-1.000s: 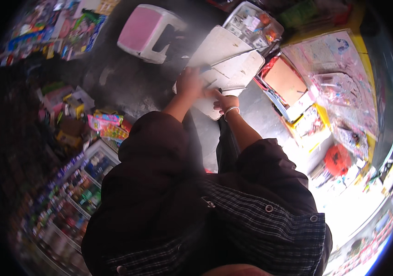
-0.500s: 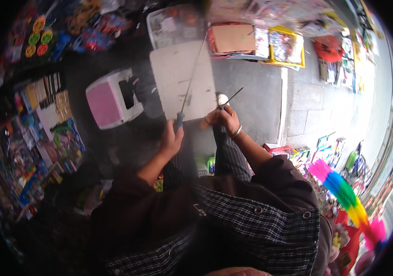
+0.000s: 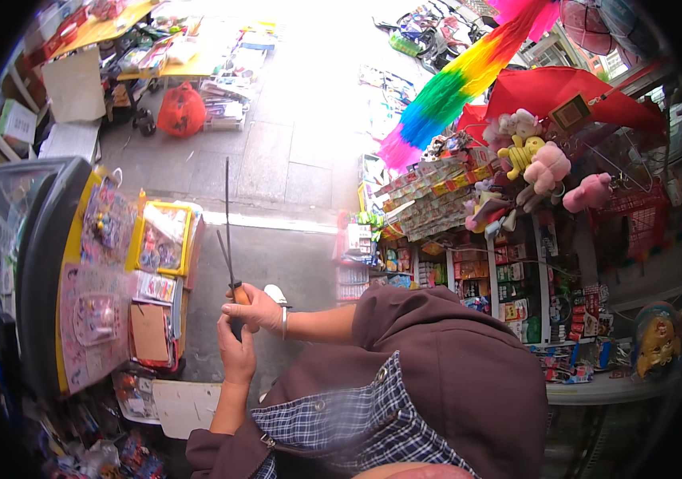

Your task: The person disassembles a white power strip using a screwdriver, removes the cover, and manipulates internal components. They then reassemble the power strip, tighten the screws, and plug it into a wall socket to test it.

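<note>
Both hands are close together, left of centre. My right hand [image 3: 263, 310], a band at its wrist, is closed around a screwdriver with an orange handle [image 3: 241, 295]. Just below it, my left hand [image 3: 236, 361] grips a second screwdriver by its dark blue-grey handle [image 3: 235, 326]. Two thin dark shafts point away from me, one long [image 3: 227, 207] and one shorter [image 3: 223, 251]. They lie side by side and meet near the handles. The fingers partly cover both handles.
A yellow-rimmed box of small goods [image 3: 187, 239] and a cardboard-topped stack [image 3: 152, 331] stand left. A white board [image 3: 189, 407] lies low left. At right are packed shelves [image 3: 472, 271], plush toys [image 3: 548, 166] and a rainbow streamer [image 3: 452, 86]. A red bag [image 3: 181, 110] stands beyond on the paving.
My view has swung right toward the bright paving. My hands, apart before with a screwdriver in each, have come together, and the shafts now run nearly side by side.
</note>
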Tool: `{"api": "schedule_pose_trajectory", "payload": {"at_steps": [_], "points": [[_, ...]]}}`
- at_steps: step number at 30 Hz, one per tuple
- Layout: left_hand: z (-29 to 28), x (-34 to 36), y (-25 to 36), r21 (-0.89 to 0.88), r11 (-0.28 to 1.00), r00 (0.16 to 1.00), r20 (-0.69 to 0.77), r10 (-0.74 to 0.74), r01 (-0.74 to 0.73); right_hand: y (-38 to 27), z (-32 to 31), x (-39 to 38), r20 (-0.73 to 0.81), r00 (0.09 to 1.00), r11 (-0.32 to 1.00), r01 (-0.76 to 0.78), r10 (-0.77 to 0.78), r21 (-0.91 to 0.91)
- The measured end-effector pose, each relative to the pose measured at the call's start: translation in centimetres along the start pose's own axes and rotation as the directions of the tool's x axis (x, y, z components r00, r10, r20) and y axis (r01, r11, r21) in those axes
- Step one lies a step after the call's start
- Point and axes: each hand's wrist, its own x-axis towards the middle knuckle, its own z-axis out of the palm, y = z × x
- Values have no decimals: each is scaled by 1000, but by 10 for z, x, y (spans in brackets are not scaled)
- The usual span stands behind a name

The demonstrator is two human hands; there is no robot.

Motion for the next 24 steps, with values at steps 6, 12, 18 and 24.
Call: {"api": "schedule_pose_trajectory", "payload": {"at_steps": [6, 12, 18, 24], "points": [[77, 155, 69, -133, 981, 976, 147, 159, -140, -103, -114, 81, -44, 995, 983, 96, -90, 155], [122, 261, 110, -202, 975, 936, 317, 152, -90, -177, -178, 117, -209, 965, 984, 173, -161, 42], [146, 338, 144, -341, 940, 912, 377, 161, -24, -252, -256, 173, -364, 907, 950, 279, -212, 141], [95, 392, 42, 157, 971, 917, 385, 106, -178, -372, -402, 209, -471, 850, 823, 433, -237, 368]]}}
